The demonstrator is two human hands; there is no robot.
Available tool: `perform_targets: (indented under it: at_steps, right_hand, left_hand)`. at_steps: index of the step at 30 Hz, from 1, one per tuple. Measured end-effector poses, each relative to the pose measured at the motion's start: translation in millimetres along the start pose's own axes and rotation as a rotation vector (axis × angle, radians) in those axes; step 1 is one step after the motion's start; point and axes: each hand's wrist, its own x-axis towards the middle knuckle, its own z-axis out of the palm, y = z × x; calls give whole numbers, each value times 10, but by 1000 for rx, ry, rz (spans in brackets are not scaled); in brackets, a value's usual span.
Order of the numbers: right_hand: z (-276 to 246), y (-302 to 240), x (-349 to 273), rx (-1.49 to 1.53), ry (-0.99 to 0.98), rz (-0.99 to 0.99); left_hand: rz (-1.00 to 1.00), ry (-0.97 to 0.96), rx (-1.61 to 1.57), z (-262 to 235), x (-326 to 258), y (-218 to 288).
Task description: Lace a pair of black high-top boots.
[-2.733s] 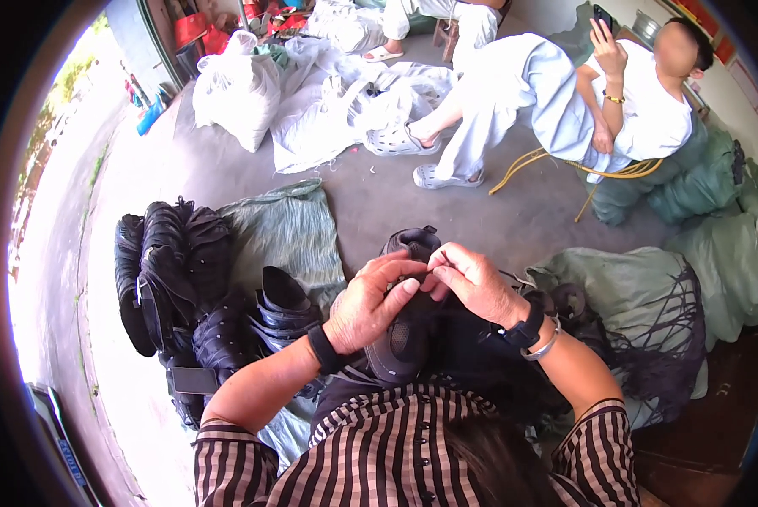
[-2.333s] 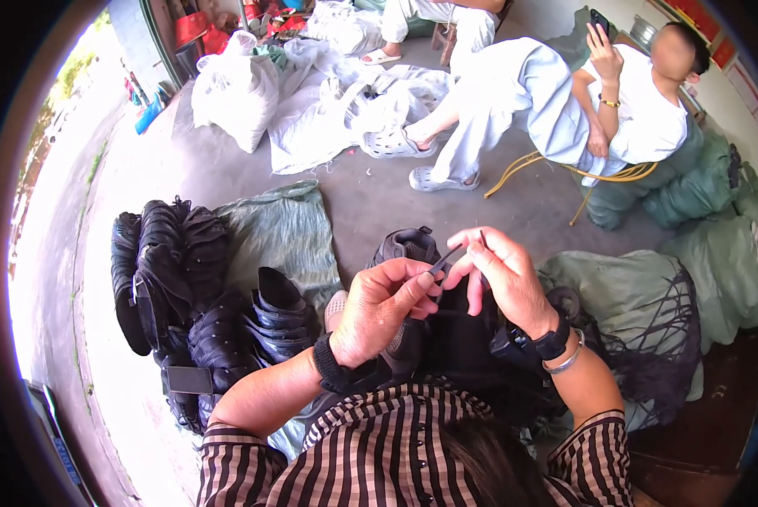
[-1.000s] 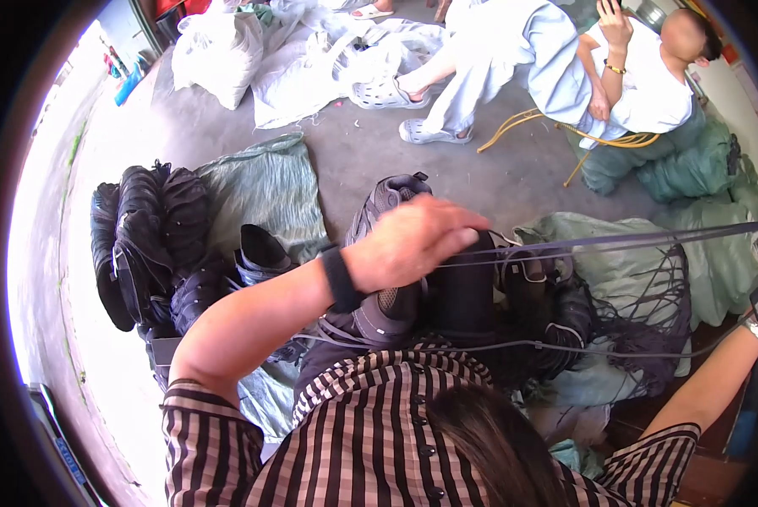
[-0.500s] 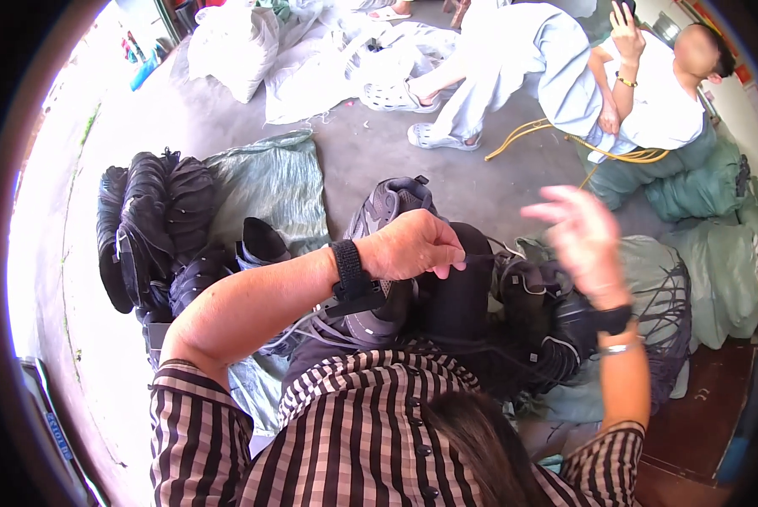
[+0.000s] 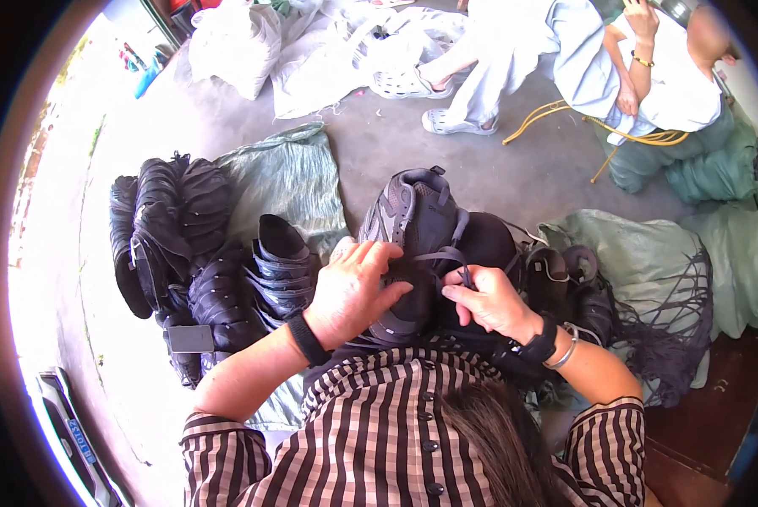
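A dark grey shoe [image 5: 434, 211] rests on my lap, its collar pointing away from me. My left hand [image 5: 353, 291] grips the shoe's near left part, fingers over its side and the thumb apart from them. From the shoe's eyelets a flat grey shoelace [image 5: 440, 254] runs to the right. My right hand [image 5: 495, 302] pinches that lace between thumb and fingers, just right of the shoe. The far end of the lace is hidden.
Stacked dark shoes [image 5: 163, 228] stand on the left beside a green woven sheet [image 5: 298, 169]. More dark shoes [image 5: 556, 275] and a green sack with a bundle of laces [image 5: 670, 329] lie right. Beyond sits a person [image 5: 666, 93] near a yellow cord [image 5: 531, 118] and white sacks [image 5: 239, 51].
Both hands have come down to the shoe. My right hand, raised and spread before, has moved left and closed on the lace. My left hand has opened from a pinch and gripped the shoe.
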Motion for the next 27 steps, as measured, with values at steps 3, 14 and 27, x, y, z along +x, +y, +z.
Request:
perform_targets:
  at_steps: [3,14,27]
  right_hand:
    - [144,64,84,-49,75,-135]
    - [4,10,-68,-924,324,-468]
    - [-99,-91,-167,-500,224,-554]
  left_hand:
    - [-10,3,23,76,59,43]
    - [182,-216,-32,43,137,-25]
    - [96,-213,-7,153,206,70]
